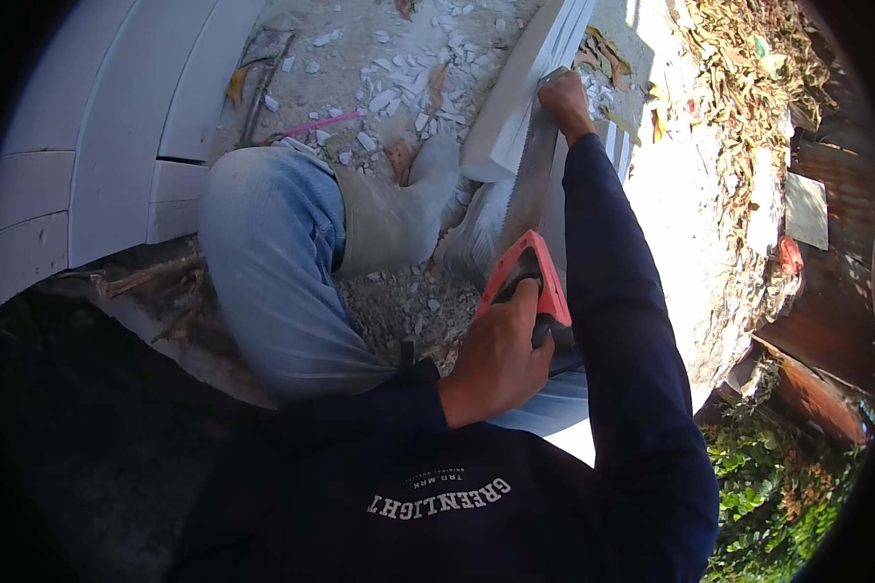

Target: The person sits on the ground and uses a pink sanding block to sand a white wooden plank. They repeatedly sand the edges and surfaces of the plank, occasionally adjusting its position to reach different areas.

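My left hand [497, 357] is wrapped around the red and black handle of a handsaw [531, 182]. The toothed metal blade runs away from me, its teeth towards the left. At the far end of the blade, my right hand [570, 100] is closed with the blade's tip at its fingers; its grip is partly hidden. Beside the blade on the left lies a bundle of long white boards [514, 109], close to the saw. A grey-white piece with a ridged end [474, 233] sits below the boards, next to the blade.
My bent leg in jeans [270, 255] and a dusty boot [394, 211] are left of the saw. White chips [408, 91] litter the ground near a pink stick [321, 124]. White panelling [124, 109] stands at left. Dry leaves [744, 65] and rusty sheet metal [824, 313] lie at right.
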Demonstrator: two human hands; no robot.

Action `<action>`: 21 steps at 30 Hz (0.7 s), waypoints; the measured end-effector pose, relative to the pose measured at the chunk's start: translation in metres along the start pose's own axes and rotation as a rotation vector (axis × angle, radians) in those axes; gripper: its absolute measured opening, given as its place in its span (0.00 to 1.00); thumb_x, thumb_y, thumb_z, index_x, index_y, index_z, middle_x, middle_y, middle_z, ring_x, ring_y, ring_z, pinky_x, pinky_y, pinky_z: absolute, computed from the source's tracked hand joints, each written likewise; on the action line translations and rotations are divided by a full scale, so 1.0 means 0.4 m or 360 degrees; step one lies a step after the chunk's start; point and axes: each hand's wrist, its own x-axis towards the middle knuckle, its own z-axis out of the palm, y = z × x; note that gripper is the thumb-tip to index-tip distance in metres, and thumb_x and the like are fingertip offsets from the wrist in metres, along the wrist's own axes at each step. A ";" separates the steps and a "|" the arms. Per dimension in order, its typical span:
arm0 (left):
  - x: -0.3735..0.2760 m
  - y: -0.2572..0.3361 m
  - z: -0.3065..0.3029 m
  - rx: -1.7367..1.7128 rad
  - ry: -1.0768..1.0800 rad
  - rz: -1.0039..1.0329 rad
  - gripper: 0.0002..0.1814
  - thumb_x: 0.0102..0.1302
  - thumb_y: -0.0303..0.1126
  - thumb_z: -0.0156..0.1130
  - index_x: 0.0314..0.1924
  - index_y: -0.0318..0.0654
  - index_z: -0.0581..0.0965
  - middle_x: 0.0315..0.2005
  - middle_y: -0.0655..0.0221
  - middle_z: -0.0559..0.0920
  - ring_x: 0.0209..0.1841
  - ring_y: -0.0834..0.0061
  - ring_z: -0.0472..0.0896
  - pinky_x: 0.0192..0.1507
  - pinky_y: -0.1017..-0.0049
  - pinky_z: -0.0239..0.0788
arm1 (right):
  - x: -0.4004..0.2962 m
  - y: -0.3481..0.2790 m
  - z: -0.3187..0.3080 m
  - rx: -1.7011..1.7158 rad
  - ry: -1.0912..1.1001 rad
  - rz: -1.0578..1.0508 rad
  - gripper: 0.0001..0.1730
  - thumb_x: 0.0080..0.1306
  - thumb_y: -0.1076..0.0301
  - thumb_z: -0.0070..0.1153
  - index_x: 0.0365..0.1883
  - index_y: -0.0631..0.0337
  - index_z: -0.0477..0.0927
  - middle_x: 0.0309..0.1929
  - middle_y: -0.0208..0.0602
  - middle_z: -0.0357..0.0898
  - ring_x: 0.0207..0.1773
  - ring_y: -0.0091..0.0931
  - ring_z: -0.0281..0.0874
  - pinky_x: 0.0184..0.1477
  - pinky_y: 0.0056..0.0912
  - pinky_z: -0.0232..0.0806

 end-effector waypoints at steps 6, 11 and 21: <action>-0.136 0.041 -0.009 -0.0039 -0.0026 -0.0144 0.16 0.60 0.21 0.64 0.44 0.27 0.67 0.28 0.40 0.80 0.34 0.40 0.83 0.38 0.50 0.71 | -0.175 -0.072 -0.036 0.0016 -0.0133 0.0053 0.21 0.56 0.66 0.62 0.47 0.68 0.81 0.50 0.60 0.84 0.57 0.51 0.82 0.58 0.52 0.73; -0.244 0.064 -0.014 -0.0052 -0.0048 -0.0135 0.16 0.62 0.22 0.64 0.45 0.26 0.67 0.28 0.41 0.79 0.34 0.40 0.82 0.39 0.51 0.71 | -0.325 -0.102 -0.067 0.0088 -0.0182 0.0171 0.22 0.57 0.68 0.62 0.51 0.64 0.80 0.52 0.57 0.83 0.59 0.51 0.80 0.59 0.51 0.72; -0.385 0.152 -0.095 -0.0205 -0.0404 -0.0244 0.17 0.62 0.24 0.63 0.46 0.26 0.67 0.31 0.41 0.79 0.34 0.42 0.83 0.40 0.52 0.71 | -0.525 -0.106 -0.008 0.0077 -0.0425 0.0130 0.20 0.58 0.68 0.57 0.47 0.71 0.80 0.51 0.64 0.82 0.58 0.54 0.80 0.60 0.53 0.71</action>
